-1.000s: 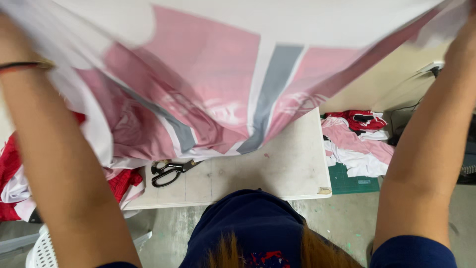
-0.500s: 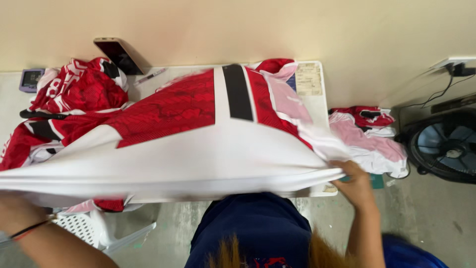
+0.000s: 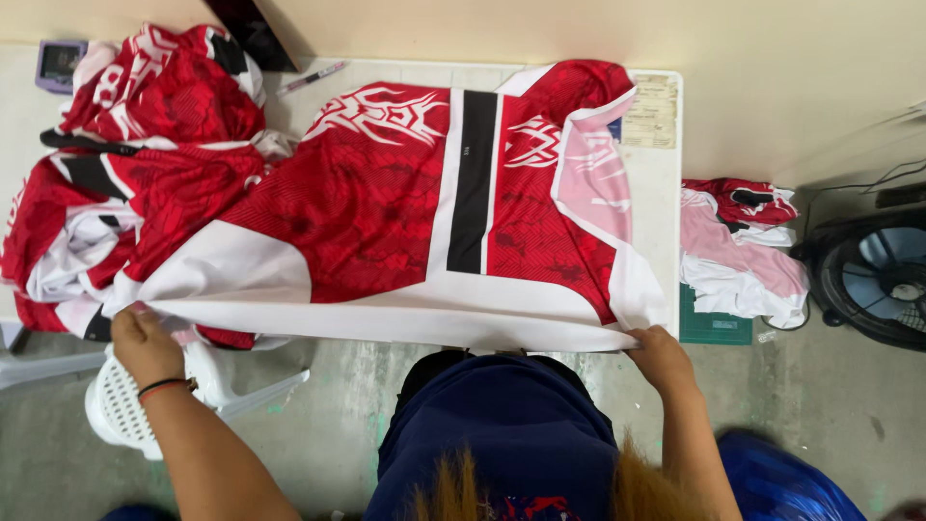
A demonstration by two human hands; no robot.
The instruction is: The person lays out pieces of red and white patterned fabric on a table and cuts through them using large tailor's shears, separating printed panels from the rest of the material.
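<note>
A red jersey with white panels and a black stripe lies spread flat over a white table. My left hand grips its white hem at the near left corner. The near right corner of the hem is pinched by my right hand. The hem hangs just over the table's near edge, stretched between both hands. One side of the jersey is folded over, showing its pale pink inside.
A heap of red and white jerseys fills the table's left part. A pen lies at the back. More folded garments sit right of the table, beside a black fan. A white plastic chair stands lower left.
The jersey was held up in front of the camera, then swung down. It now lies flat on the table, with both hands lowered to its near hem.
</note>
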